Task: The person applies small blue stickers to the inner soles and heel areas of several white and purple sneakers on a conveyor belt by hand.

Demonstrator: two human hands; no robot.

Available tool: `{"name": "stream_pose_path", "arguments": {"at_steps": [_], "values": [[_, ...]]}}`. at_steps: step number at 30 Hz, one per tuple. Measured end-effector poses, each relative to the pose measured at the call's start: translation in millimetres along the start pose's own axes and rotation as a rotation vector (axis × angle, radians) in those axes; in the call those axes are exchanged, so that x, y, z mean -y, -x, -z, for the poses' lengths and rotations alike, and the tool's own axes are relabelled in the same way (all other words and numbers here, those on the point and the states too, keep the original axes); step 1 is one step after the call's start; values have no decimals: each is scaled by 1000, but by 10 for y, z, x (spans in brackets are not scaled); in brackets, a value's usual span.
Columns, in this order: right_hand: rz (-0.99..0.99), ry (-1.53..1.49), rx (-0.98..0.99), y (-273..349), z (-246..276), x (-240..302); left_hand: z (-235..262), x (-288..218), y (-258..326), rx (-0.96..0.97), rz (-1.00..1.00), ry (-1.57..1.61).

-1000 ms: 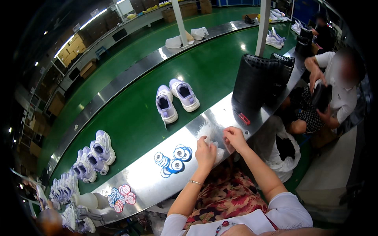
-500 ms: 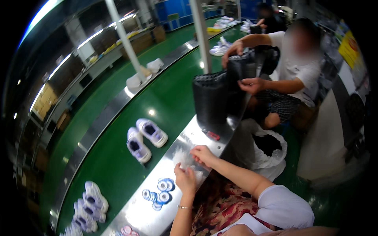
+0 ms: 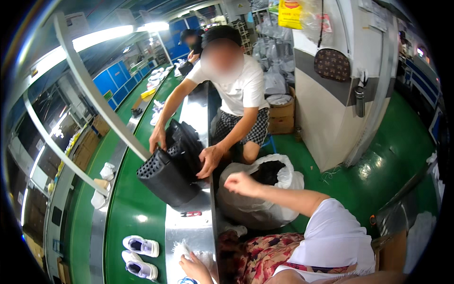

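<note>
My left hand (image 3: 196, 269) is at the metal ledge by the lower edge, fingers curled against a bristly bundle of thin white strands (image 3: 181, 249). My right hand (image 3: 241, 183) is raised in front of the large white plastic bag (image 3: 288, 182), fingers closed. Whatever those fingers may hold is too small to make out. A pair of white and lilac shoes (image 3: 142, 246) rests on the green surface left of the bundle. A small red tool (image 3: 191, 214) lies on the ledge beyond it. Part of a blue-and-white roll (image 3: 187, 280) shows beside my left hand.
Across from me a co-worker (image 3: 239, 90) in a white shirt has both hands at black perforated bins (image 3: 165, 180) on the ledge. The open bag holds dark material. A slanted metal post (image 3: 99, 85) rises at left. A brown bag (image 3: 332, 64) hangs on the wall panel.
The view has swung right and up. My right hand has left the white strands and moved right, to the white bag. My left hand stays by the strands. The co-worker has shifted the bins.
</note>
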State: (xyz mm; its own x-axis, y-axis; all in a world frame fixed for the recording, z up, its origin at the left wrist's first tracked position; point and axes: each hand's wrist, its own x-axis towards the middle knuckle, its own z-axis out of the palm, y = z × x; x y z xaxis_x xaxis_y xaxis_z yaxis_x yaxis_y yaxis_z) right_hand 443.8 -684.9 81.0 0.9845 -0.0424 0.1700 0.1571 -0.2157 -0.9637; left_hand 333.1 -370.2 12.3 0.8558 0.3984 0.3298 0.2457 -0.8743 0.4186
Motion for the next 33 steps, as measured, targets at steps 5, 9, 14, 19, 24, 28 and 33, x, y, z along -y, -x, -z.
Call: {"name": "stream_pose_path", "arguments": {"at_steps": [5,9,14,19,24,28,33], "values": [[166,317,-589,-20,1616,-134,72,-8,-50,57,-65,-64],[236,331,-1008,123,2990,-49,205,-74,-75,34,-156,-105],[235,678,-1398,406,4531,196,465,-120,-107,-136,-271,-165],[97,651,-1450,408,5359,401,910,-273,-169,-131,-217,-262],[22,393,-1368,334,6147,167,875,360,-294,-394,-171,-351],[79,172,-1402,307,5851,383,1250,623,-181,-344,-116,-520],[-49,109,-1322,264,6583,113,1459,854,-45,-508,-121,-425]]}}
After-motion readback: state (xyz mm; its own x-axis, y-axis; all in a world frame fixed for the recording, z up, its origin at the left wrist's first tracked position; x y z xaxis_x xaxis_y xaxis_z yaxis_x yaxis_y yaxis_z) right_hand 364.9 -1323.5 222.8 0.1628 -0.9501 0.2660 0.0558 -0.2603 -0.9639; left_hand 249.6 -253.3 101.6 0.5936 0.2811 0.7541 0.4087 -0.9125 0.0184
